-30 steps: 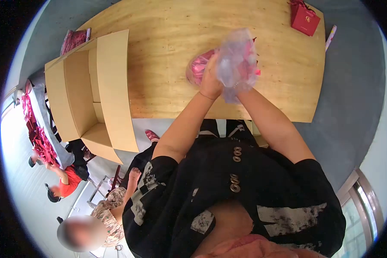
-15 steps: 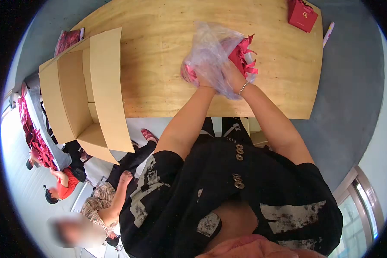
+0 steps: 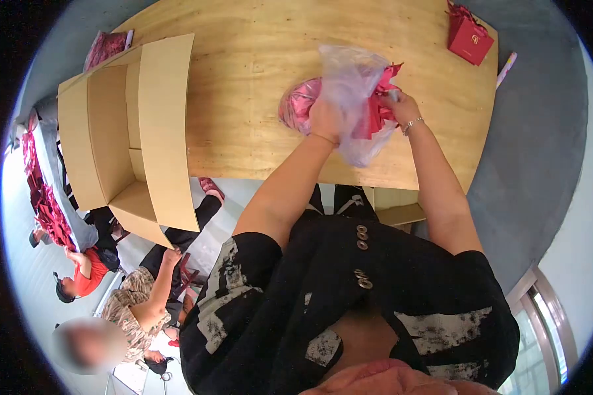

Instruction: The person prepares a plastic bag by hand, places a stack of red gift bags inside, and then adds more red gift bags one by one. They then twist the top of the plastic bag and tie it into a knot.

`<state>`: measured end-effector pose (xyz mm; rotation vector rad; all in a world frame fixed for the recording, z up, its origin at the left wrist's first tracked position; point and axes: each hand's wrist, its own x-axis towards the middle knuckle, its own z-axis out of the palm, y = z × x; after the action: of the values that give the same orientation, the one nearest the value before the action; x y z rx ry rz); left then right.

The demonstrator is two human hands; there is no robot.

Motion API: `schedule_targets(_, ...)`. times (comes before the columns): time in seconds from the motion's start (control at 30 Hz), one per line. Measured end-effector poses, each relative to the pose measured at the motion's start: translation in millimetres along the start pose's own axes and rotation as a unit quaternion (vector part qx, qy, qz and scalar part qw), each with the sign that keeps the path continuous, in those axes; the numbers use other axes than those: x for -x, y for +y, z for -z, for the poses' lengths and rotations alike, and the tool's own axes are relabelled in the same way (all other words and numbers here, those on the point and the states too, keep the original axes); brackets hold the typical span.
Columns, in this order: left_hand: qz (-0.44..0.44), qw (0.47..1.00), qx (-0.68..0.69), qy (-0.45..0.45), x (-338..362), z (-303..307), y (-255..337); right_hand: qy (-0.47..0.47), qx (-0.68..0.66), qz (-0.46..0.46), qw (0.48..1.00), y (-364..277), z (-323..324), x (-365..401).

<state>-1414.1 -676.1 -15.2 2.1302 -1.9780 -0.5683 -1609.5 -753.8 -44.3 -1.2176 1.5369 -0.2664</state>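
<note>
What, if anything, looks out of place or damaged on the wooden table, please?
Nothing plainly stands out. The clear plastic at the left hand is crumpled, but that seems normal for thin film; the red bag sits apart at the far right of the table.

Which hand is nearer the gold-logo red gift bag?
Right. The red gift bag is ahead and right of the right hand; the left hand is farther left.

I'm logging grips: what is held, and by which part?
The left hand seems to hold the loose translucent plastic bag around its middle; the right hand is at the red ribbon strips, grip unclear.
</note>
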Motion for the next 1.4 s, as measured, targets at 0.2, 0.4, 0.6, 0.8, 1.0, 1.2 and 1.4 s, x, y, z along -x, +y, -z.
schedule_targets(0.2,0.051,0.981,0.172,0.067,-3.0,18.6,8.1,0.289,-0.096,0.066,0.950,-27.0,17.2,31.2)
schedule_targets(0.4,0.046,0.972,0.201,0.109,-7.5,14.4,1.6,0.191,-0.035,0.129,0.972,-48.5,50.1,105.4)
schedule_targets(0.6,0.065,0.971,0.216,0.084,-6.5,10.3,-3.1,0.206,-0.092,0.232,0.946,-137.1,63.0,159.0)
schedule_targets(0.8,0.041,0.956,0.279,0.085,-8.5,-40.6,-41.5,-0.218,-0.501,0.222,0.808,-154.9,84.9,162.0)
schedule_targets(1.0,0.072,0.905,0.405,0.107,-8.8,-32.8,-36.2,-0.036,-0.022,0.173,0.984,-55.5,80.7,60.7)
schedule_targets(1.2,0.008,0.932,0.351,0.087,-9.5,-26.3,-33.0,-0.086,0.204,0.346,0.912,-105.6,-2.2,36.0)
schedule_targets(1.4,0.063,0.889,0.450,0.053,-7.3,-21.6,-23.1,-0.064,0.181,0.346,0.918,-124.8,-34.9,37.8)
